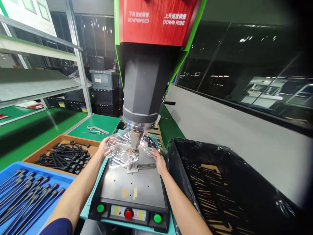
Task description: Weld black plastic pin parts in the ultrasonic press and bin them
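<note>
A crumpled clear plastic bag (119,148) is spread between my hands, behind and around the metal tip of a press machine's head (140,81). My left hand (107,147) is closed on the bag's left side. At its right side my right hand (158,160) pinches the plastic, with the fingertips partly lost in reflections. Dark pieces (148,141) show through the bag, their kind unclear. Under the tip, a small metal fixture (132,165) stands on the steel base plate (117,186) of the machine.
On the left are a blue tray (12,166) of long black rods and a brown tray (94,150) of shorter black parts. Wrenches (97,129) lie behind them. A black-lined bin (234,182) with thin pieces stands right. Green buttons (157,218) and a red button (128,214) line the base's front.
</note>
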The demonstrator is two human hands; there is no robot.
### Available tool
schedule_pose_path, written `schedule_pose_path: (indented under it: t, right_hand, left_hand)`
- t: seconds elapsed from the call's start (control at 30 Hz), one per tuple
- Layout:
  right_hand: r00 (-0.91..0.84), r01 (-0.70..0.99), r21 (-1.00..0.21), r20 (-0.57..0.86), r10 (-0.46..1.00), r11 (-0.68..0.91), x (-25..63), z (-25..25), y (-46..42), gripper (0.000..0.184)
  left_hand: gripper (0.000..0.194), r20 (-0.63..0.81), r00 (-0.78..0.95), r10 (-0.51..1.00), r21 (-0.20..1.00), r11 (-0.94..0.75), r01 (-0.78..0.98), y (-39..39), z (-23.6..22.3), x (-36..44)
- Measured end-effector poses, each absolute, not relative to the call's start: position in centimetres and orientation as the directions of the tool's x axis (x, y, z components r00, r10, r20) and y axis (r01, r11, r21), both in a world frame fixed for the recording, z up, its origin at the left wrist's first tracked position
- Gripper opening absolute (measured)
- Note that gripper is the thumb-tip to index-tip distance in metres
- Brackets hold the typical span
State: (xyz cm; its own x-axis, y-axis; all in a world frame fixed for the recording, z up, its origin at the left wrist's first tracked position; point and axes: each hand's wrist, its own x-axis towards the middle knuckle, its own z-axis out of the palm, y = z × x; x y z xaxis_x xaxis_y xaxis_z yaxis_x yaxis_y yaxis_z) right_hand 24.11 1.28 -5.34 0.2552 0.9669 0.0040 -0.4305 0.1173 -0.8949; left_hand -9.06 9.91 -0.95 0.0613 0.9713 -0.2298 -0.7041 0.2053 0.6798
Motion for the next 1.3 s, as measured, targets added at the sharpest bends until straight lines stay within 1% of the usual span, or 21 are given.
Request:
schedule_pose_path:
  t: [0.1, 0.23, 0.27, 0.33, 0.4, 0.47, 0.53, 0.6, 0.67, 0.73, 0.8, 0.87, 0.97, 1.07, 1.3]
  right_hand:
    - [0.252, -0.471, -0.877, -0.034, 0.967, 0.092, 23.4, -6.2, 0.4, 0.021]
    - [0.199, -0.56, -0.824, -0.041, 0.979, 0.08, 22.5, -4.8, -0.4, 0.034]
    - [0.168, -0.594, -0.802, -0.043, 0.985, 0.066, 22.2, -4.2, -0.5, 0.037]
    - [0.091, -0.66, -0.751, -0.044, 0.995, 0.027, 21.7, -3.0, -1.0, 0.041]
    - [0.026, -0.701, -0.714, -0.036, 0.999, -0.008, 21.2, -2.1, -1.5, 0.041]
    - [0.001, -0.701, -0.713, -0.019, 1.0, -0.013, 20.9, -1.6, -2.0, 0.04]
    - [0.003, -0.678, -0.735, -0.002, 1.0, 0.001, 20.8, -1.7, -2.6, 0.039]
    - [0.02, -0.653, -0.757, 0.009, 1.0, 0.019, 20.6, -2.2, -3.2, 0.04]
    - [0.039, -0.638, -0.77, 0.007, 0.999, 0.03, 20.3, -2.8, -3.7, 0.041]
    - [0.046, -0.631, -0.775, 0.001, 0.999, 0.03, 20.0, -3.6, -4.1, 0.042]
    - [0.044, -0.642, -0.767, -0.016, 0.999, 0.016, 19.7, -4.2, -4.3, 0.042]
    - [0.051, -0.679, -0.734, -0.056, 0.997, -0.006, 19.5, -4.8, -4.5, 0.039]
    - [0.081, -0.73, -0.683, -0.123, 0.989, -0.025, 19.4, -5.4, -4.5, 0.029]
    - [0.094, -0.745, -0.666, -0.15, 0.984, -0.03, 19.4, -5.8, -4.3, 0.024]
    - [0.075, -0.758, -0.648, -0.198, 0.977, -0.073, 19.4, -6.2, -4.2, 0.026]
  left_hand:
    - [0.021, -0.231, 0.063, 0.971, 0.663, 0.205, -0.72, 9.3, -1.3, -9.2]
    - [0.022, -0.216, 0.097, 0.972, 0.629, 0.215, -0.748, 8.3, -0.6, -9.0]
    - [0.025, -0.214, 0.12, 0.969, 0.621, 0.23, -0.749, 7.8, -0.4, -8.9]
    - [0.038, -0.221, 0.195, 0.956, 0.608, 0.291, -0.739, 6.4, -0.1, -8.7]
    - [0.055, -0.243, 0.278, 0.929, 0.596, 0.369, -0.713, 4.6, -0.2, -8.9]
    - [0.067, -0.237, 0.355, 0.904, 0.59, 0.424, -0.687, 2.4, -0.6, -9.5]
    - [0.073, -0.193, 0.408, 0.892, 0.606, 0.435, -0.665, 0.2, -1.3, -10.5]
    - [0.072, -0.168, 0.43, 0.887, 0.655, 0.426, -0.624, -1.7, -2.1, -11.4]
    - [0.062, -0.217, 0.379, 0.9, 0.752, 0.402, -0.523, -3.1, -2.9, -11.9]
    - [0.052, -0.267, 0.268, 0.926, 0.856, 0.355, -0.375, -3.9, -3.5, -11.8]
    - [0.047, -0.256, 0.17, 0.952, 0.915, 0.295, -0.276, -4.4, -3.9, -11.3]
    - [0.048, -0.212, 0.116, 0.97, 0.935, 0.236, -0.264, -4.6, -4.2, -10.7]
    - [0.053, -0.157, 0.069, 0.985, 0.947, 0.17, -0.273, -4.8, -4.6, -9.9]
    - [0.057, -0.122, 0.048, 0.991, 0.955, 0.13, -0.268, -4.9, -4.8, -9.6]
    - [0.064, -0.135, 0.026, 0.991, 0.962, 0.137, -0.236, -5.2, -5.0, -9.4]
